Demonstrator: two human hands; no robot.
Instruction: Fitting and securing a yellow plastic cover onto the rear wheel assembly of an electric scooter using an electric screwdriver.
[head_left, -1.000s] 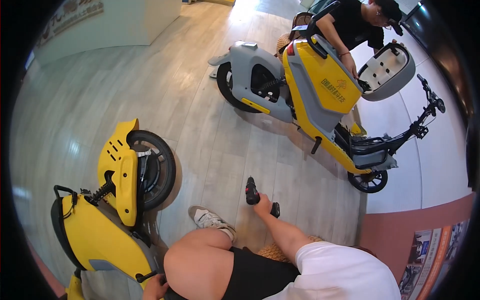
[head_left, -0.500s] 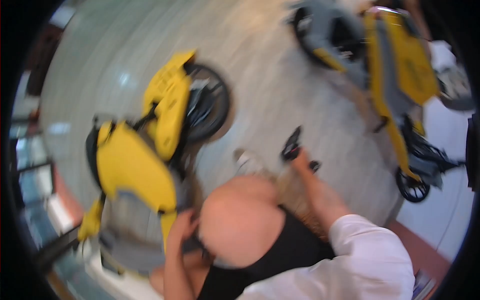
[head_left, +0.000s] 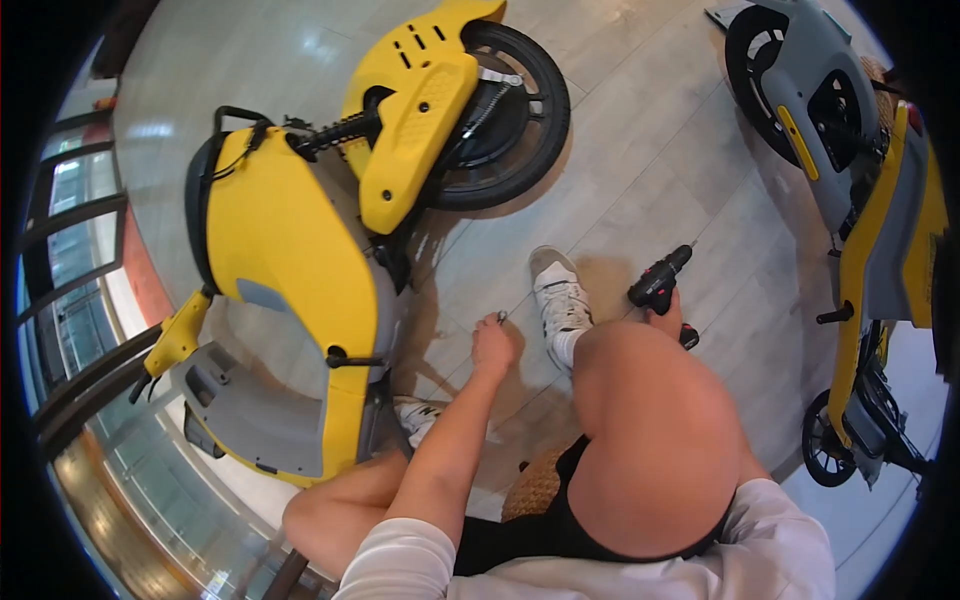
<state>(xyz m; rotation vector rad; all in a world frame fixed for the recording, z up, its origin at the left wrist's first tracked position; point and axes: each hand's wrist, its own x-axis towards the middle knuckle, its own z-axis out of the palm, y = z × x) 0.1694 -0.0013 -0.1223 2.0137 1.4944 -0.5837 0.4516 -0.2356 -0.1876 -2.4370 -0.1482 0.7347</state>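
My right hand (head_left: 664, 316) is wrapped round the handle of a black cordless drill (head_left: 660, 282), partly hidden behind my raised right knee. The drill's tip points forward and to the right, over the floor. My left hand (head_left: 493, 345) is closed in a pinch, with a small metallic piece (head_left: 502, 317) showing at its fingertips; it looks like a screw, but it is too small to be sure. That hand is above the floor, between a yellow and grey electric scooter (head_left: 290, 250) on my left and my right shoe (head_left: 563, 305). It does not touch the scooter.
The scooter's black-tyred wheel (head_left: 545, 130) lies ahead of my left hand. A second yellow and grey scooter (head_left: 870, 290) is on the right. Beneath me is a woven seat (head_left: 535, 485). Dark-framed glass (head_left: 75, 260) lines the left side, and pale plank flooring (head_left: 640, 160) lies ahead.
My left hand has moved away from beside the yellow scooter, forward and to the right. The drill is still in my right hand, now partly behind my knee. The view has shifted and sharpened.
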